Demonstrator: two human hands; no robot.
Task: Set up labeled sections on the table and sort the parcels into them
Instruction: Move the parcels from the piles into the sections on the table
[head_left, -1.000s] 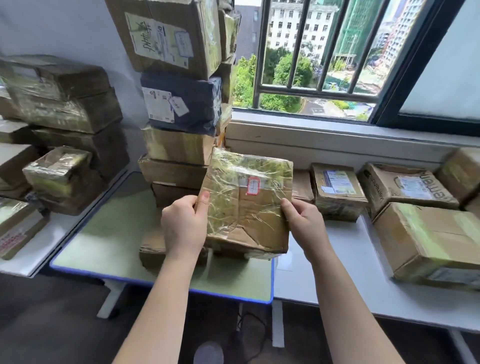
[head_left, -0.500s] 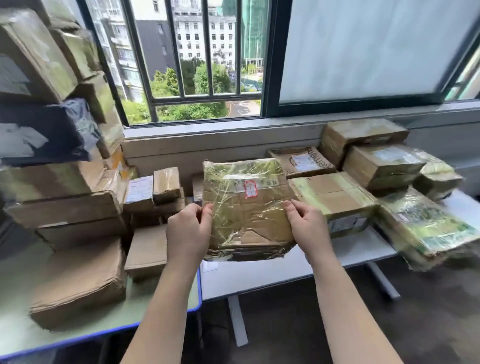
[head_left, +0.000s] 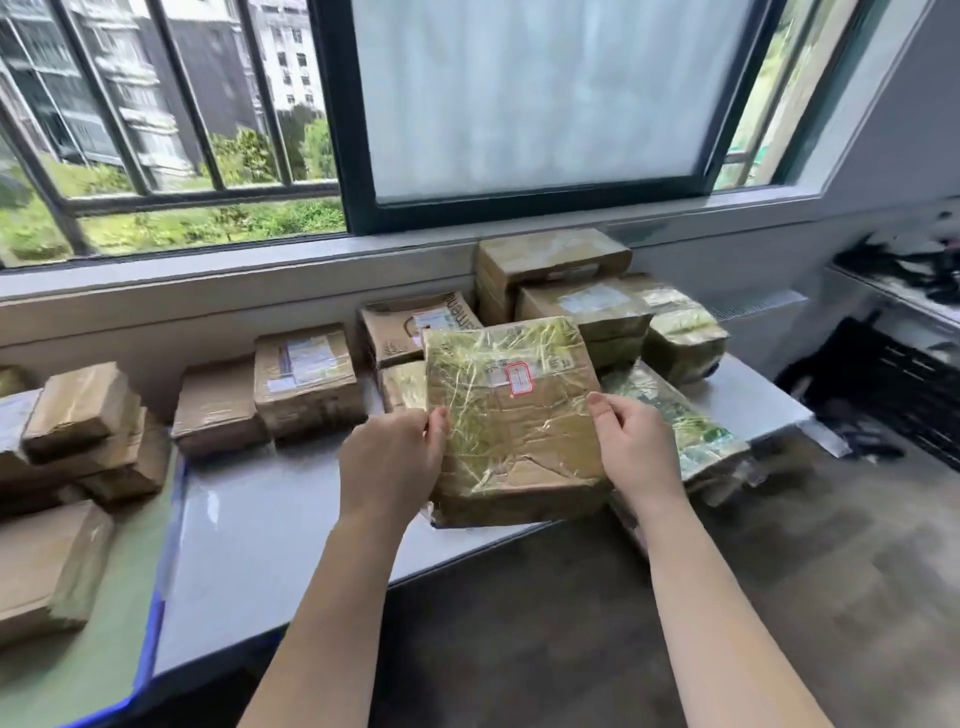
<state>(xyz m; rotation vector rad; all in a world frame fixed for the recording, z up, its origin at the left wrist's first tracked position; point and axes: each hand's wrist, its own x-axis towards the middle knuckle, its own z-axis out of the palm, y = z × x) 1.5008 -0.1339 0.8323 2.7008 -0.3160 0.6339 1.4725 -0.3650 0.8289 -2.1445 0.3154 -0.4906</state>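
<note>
I hold a flat cardboard parcel (head_left: 511, 421) wrapped in shiny clear tape, with a small red-framed sticker near its top. My left hand (head_left: 392, 460) grips its left edge and my right hand (head_left: 636, 449) grips its right edge. The parcel hangs tilted above the front of the white table (head_left: 270, 525). Behind it a heap of taped parcels (head_left: 582, 296) is stacked by the window sill. A parcel with a white label (head_left: 306, 376) and a plain brown one (head_left: 215, 408) sit to the left on the same table.
A green table with a blue edge (head_left: 104, 670) adjoins on the left and carries more brown boxes (head_left: 78, 415). A taped parcel (head_left: 691, 441) overhangs the white table's right front corner. Dark floor lies below; a black rack (head_left: 893, 384) stands at the right wall.
My view has swung to the right, from the tall stack on the green table to the heap on the white table. Both hands carried the taped parcel rightward with it.
</note>
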